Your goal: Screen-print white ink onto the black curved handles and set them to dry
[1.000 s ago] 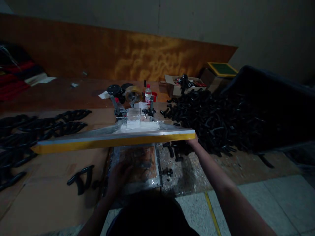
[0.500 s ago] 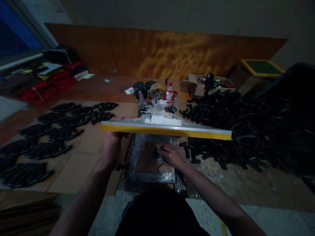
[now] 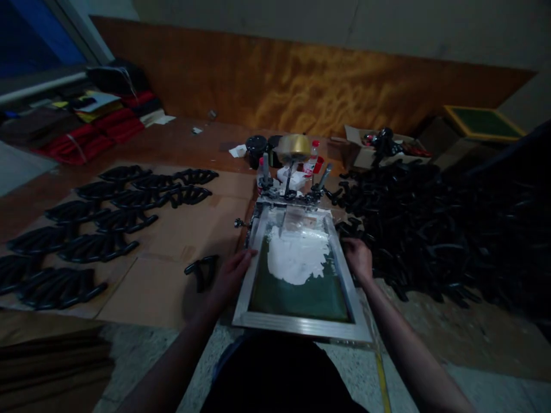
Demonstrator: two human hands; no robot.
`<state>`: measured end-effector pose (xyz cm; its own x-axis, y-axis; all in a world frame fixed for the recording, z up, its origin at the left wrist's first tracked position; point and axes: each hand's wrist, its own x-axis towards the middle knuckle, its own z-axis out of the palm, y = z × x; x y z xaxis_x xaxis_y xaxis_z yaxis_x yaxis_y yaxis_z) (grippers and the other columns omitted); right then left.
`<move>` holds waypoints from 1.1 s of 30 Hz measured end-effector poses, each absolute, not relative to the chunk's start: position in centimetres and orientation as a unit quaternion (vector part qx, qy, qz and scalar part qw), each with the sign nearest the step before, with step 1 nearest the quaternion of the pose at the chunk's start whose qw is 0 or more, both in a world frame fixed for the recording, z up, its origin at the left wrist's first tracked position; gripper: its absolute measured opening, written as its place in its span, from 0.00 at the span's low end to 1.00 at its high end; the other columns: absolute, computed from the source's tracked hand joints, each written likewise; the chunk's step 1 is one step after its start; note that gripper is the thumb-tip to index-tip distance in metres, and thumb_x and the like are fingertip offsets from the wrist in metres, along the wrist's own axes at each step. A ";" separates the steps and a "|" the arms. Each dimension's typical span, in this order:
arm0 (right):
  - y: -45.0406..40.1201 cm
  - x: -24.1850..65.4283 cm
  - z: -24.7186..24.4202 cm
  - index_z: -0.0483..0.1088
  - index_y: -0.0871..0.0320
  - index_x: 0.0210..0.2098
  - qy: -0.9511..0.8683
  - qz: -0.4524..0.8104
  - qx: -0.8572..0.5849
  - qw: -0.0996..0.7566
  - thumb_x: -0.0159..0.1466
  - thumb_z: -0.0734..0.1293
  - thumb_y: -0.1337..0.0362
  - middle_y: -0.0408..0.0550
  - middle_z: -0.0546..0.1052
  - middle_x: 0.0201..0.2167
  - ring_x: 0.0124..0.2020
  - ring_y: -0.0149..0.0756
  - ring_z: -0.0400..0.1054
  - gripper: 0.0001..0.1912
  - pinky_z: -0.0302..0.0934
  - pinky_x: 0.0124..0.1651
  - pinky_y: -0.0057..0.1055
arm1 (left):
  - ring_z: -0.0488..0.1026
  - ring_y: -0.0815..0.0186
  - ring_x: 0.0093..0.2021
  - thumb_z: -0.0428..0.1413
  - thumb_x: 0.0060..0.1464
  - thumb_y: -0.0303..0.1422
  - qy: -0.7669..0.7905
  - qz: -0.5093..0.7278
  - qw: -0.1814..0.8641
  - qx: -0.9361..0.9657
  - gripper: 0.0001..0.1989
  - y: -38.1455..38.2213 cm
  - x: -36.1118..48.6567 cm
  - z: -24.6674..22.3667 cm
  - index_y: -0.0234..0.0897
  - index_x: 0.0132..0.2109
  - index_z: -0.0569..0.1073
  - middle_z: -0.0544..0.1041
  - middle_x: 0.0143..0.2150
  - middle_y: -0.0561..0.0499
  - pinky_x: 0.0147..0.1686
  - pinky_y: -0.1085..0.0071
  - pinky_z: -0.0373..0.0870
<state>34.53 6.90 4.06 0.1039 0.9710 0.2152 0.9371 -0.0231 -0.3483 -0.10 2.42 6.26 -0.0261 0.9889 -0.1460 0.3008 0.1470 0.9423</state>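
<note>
Screen-printing frame (image 3: 301,321) lies flat on the bench right in front of the person, near edge at the bench edge, far edge clamped in a metal hinge fixture (image 3: 289,194). Aluminium rim, dark green mesh inside. A patch of white ink (image 3: 299,257) covers the far half of the mesh; near half is bare green.

Left hand (image 3: 232,274) rests on the frame's left rail about midway along, fingers curled over the rim, so it grips the rail. Right hand (image 3: 358,259) is against the right rail at roughly the same point; it touches the rim, but the light is too dim to tell whether the fingers close round it or just rest there.

Just left of the left hand, one loose black plastic handle (image 3: 201,268) sits on the cardboard sheet (image 3: 172,241) covering the bench. Further left on that cardboard, rows of black handles (image 3: 103,221) are laid out flat, well apart from the frame. To the right of the frame, a big heap of black parts (image 3: 430,229) comes right up near the right hand.

Behind the hinge fixture: a roll of tape (image 3: 294,147), a small bottle with a red cap (image 3: 315,154), black round tubs (image 3: 257,150). Further right, an open cardboard box (image 3: 370,150), and a second green-mesh frame (image 3: 484,123) against the wall. Plywood backboard (image 3: 301,92) runs along the far side of the bench. Red folded cloth (image 3: 94,129) at far left.
</note>
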 end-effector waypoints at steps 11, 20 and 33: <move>9.8 22.2 7.8 0.71 0.57 0.45 -0.803 0.114 -0.584 -0.026 0.64 0.63 0.66 0.53 0.78 0.43 0.44 0.42 0.71 0.11 0.62 0.44 0.31 | 0.70 0.65 0.28 0.55 0.52 0.48 0.608 0.357 0.529 0.473 0.35 2.4 0.7 -1.7 0.31 0.62 0.65 0.72 0.28 0.54 0.28 0.70 0.67; 4.6 25.5 6.6 0.72 0.56 0.41 -0.921 0.176 -0.346 -0.024 0.59 0.63 0.72 0.47 0.78 0.42 0.44 0.37 0.70 0.12 0.59 0.41 0.28 | 0.74 0.62 0.34 0.57 0.50 0.48 0.608 0.367 0.538 0.454 0.33 2.3 0.6 -1.7 0.31 0.58 0.69 0.77 0.34 0.48 0.33 0.67 0.70; 5.7 23.9 6.4 0.69 0.54 0.57 -0.883 0.125 -0.445 0.078 0.65 0.63 0.66 0.48 0.77 0.44 0.43 0.38 0.71 0.21 0.63 0.41 0.29 | 0.69 0.67 0.27 0.59 0.47 0.46 0.610 0.370 0.532 0.456 0.35 2.3 0.4 0.1 0.29 0.59 0.68 0.72 0.27 0.54 0.27 0.71 0.65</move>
